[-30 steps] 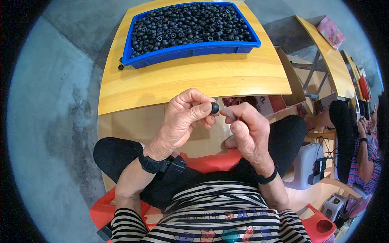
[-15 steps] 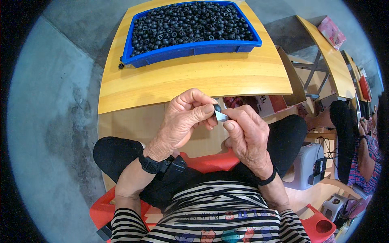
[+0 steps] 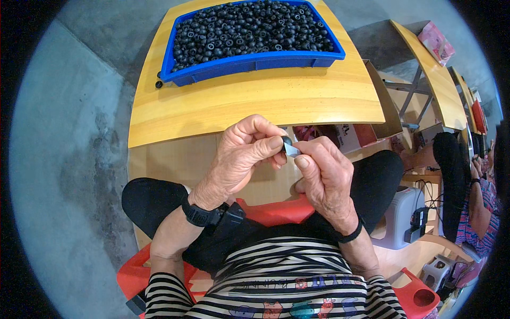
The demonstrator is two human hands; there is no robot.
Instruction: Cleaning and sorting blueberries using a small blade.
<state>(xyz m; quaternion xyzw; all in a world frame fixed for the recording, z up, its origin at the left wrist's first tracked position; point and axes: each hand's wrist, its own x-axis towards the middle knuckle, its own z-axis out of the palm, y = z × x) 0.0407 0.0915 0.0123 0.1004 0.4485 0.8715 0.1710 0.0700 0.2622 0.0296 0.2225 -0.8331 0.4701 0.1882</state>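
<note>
My left hand [image 3: 245, 154] pinches a small round black part [image 3: 287, 140] between thumb and fingers, in front of the yellow table's near edge. Closed on a thin, flat, pale metal blade [image 3: 291, 150], my right hand [image 3: 325, 174] is just to the right of it. The blade lies against the black part's lower side; its far end disappears between my right thumb and fingers. Farther off, a blue tray [image 3: 234, 68] is heaped with many similar black parts [image 3: 249, 29].
The tray stands on the yellow wooden table [image 3: 255, 101]. Two loose black parts [image 3: 159, 84] lie by its left corner. An open cardboard box [image 3: 383, 98] is right of the table, and a grey stool [image 3: 401, 218] stands beside my right knee. Another person's arm [image 3: 481, 207] shows at far right.
The black part has turned slightly between my left fingers, and the blade has shifted a little to the right along with my right fingertips. Both grips stay the same.
</note>
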